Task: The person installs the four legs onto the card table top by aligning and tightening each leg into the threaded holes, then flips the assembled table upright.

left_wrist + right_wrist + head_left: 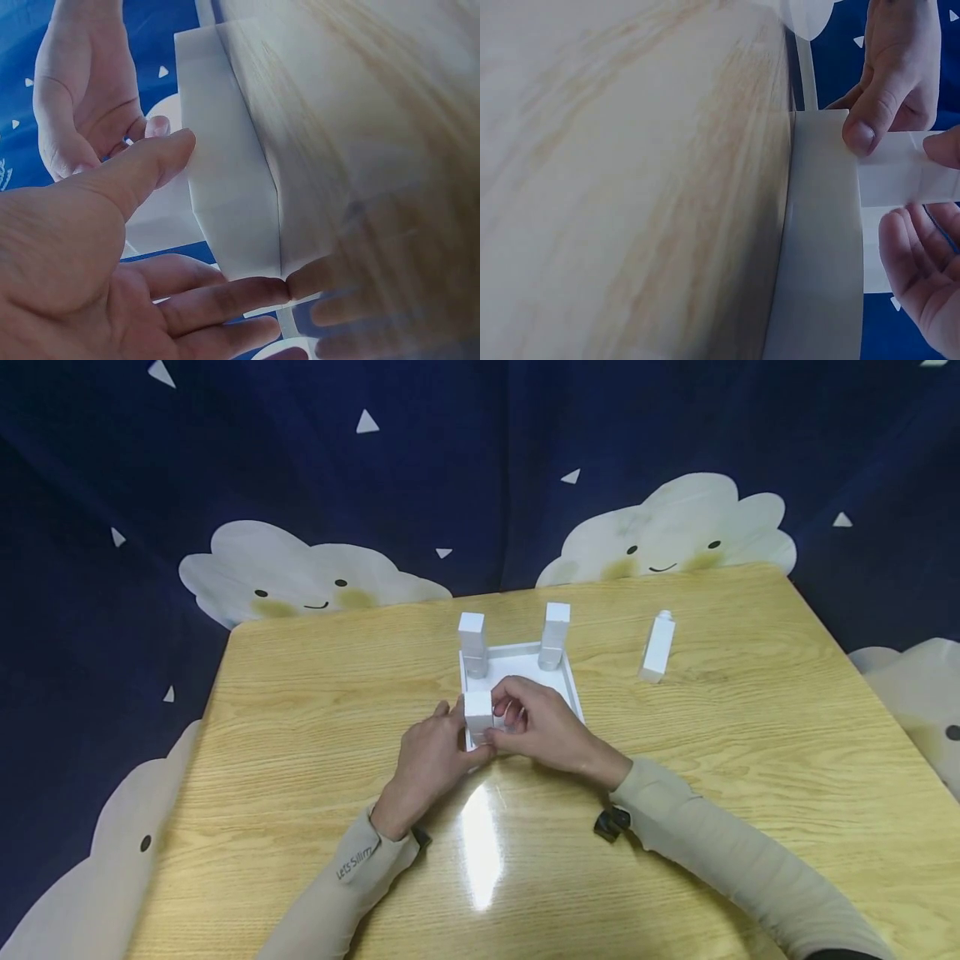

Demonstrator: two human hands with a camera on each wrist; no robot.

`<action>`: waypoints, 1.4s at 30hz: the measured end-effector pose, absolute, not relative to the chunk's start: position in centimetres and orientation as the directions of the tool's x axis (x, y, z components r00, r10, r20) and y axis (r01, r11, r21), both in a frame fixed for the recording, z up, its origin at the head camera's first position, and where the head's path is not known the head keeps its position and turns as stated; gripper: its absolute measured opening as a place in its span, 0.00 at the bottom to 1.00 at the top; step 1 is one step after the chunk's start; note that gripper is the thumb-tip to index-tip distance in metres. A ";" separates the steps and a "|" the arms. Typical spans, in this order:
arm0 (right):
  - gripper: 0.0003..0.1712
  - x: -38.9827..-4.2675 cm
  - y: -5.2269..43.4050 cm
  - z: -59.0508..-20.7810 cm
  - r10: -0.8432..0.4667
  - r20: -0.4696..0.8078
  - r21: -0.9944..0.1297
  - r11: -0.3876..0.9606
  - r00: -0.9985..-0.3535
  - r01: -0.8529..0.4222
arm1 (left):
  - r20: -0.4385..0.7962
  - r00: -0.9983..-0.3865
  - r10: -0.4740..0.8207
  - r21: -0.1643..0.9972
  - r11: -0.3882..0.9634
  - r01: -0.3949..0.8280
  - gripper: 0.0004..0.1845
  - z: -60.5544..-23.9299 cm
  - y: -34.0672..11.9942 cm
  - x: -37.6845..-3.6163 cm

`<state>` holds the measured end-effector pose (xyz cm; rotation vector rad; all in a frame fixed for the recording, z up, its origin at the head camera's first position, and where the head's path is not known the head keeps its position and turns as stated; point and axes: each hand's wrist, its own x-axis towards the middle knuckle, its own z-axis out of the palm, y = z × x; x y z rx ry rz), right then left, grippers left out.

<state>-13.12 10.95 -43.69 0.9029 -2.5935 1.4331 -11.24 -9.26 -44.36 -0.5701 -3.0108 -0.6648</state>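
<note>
A white square tray-like piece (573, 692) with a raised rim lies on the table. At its near left corner stands an upright white rectangular leg (478, 708). My right hand (551, 725) pinches this leg low down between thumb and curled fingers. My left hand (431, 764) holds the same corner of the tray, its thumb on the front wall (225, 135) and its fingers round the left side. In the right wrist view the left thumb (861, 139) presses beside the leg's base. How the leg joins the tray is hidden.
Two more white legs stand upright at the tray's far left (472, 643) and far right (555, 635) corners. Another white leg (658, 647) with a small peg at one end lies to the right. A dark blue cloud-patterned curtain (450, 460) hangs behind the wooden table (337, 693).
</note>
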 end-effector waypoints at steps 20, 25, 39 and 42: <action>0.29 -13.2 10.6 -44.1 -0.477 0.331 -0.740 0.403 -0.814 -0.538 | 0.058 -0.934 0.352 0.415 0.843 0.343 0.44 -44.2 -9.3 -11.2; 0.26 -13.2 10.5 -44.0 -0.471 0.317 -0.765 0.386 -0.823 -0.515 | 0.063 -0.935 0.348 0.418 0.842 0.341 0.44 -44.3 -9.3 -11.2; 0.17 -13.0 10.8 -44.1 -0.470 0.281 -0.801 0.365 -0.837 -0.474 | 0.064 -0.940 0.336 0.430 0.840 0.330 0.42 -44.3 -9.2 -11.2; 0.17 -13.0 10.9 -44.1 -0.462 0.283 -0.803 0.365 -0.840 -0.471 | 0.061 -0.940 0.335 0.427 0.843 0.328 0.45 -44.3 -9.2 -11.2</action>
